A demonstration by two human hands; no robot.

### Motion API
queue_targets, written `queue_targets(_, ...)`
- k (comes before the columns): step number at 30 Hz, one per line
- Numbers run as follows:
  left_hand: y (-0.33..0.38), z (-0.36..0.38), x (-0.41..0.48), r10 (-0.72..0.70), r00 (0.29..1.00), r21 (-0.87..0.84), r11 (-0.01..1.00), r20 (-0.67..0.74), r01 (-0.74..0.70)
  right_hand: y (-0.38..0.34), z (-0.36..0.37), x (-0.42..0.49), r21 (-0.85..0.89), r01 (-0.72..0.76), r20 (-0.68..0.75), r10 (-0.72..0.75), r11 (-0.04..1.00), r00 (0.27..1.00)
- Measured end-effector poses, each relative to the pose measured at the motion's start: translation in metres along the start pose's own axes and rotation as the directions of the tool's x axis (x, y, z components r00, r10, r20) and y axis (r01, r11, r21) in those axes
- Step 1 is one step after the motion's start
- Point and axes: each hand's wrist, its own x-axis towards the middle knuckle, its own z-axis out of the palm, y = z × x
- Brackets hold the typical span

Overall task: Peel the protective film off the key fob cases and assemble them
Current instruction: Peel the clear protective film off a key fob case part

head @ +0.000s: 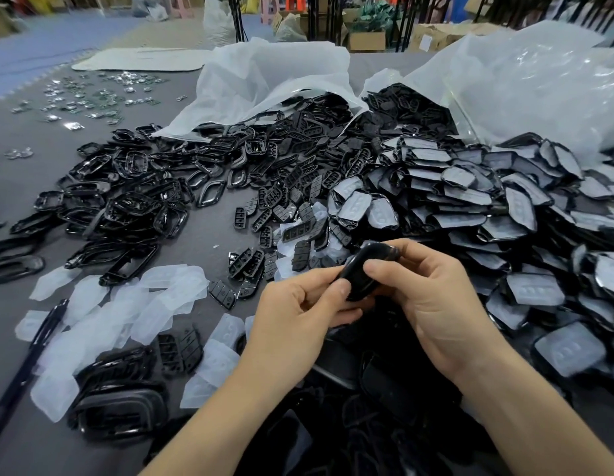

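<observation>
A glossy black key fob case [362, 269] sits between both hands just above the table's near middle. My left hand [298, 310] pinches its lower left end with thumb and curled fingers. My right hand [432, 297] grips its right side, the thumb pressing on the case's face. A bit of clear film shows at the case's top edge. A big heap of film-covered case halves [487, 207] lies to the right. Black frames [133, 201] pile up at the left, and black button pads [285, 201] lie in the middle.
Peeled translucent films [103, 324] lie scattered at the near left beside a dark pen [34, 352]. Two open plastic bags [274, 80] spill parts at the back. Small shiny metal pieces [92, 97] dot the far left. Dark assembled cases [384, 389] lie below my hands.
</observation>
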Motion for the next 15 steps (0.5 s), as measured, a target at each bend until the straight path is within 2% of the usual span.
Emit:
queue_targets(5, 0.0032, -0.0019, 0.0002, -0.025, 1.0, -0.095, 0.995, -0.013, 0.023, -0.0023, -0.0028, 0.0009, 0.047, -0.028, 0.033, 0.026, 0.999, 0.999)
queue_targets(10, 0.0073, -0.001, -0.0017, -0.028, 1.0, -0.18, 0.983, -0.003, 0.027, -0.0042, -0.0052, 0.003, 0.054, 0.009, 0.1, -0.015, 0.998, 0.995)
queue_targets(15, 0.0072, -0.0016, -0.0017, -0.024, 0.999, -0.159, 0.987, -0.033, 0.018, -0.0019, -0.006, 0.0027, 0.056, -0.013, 0.122, 0.006, 0.998, 0.992)
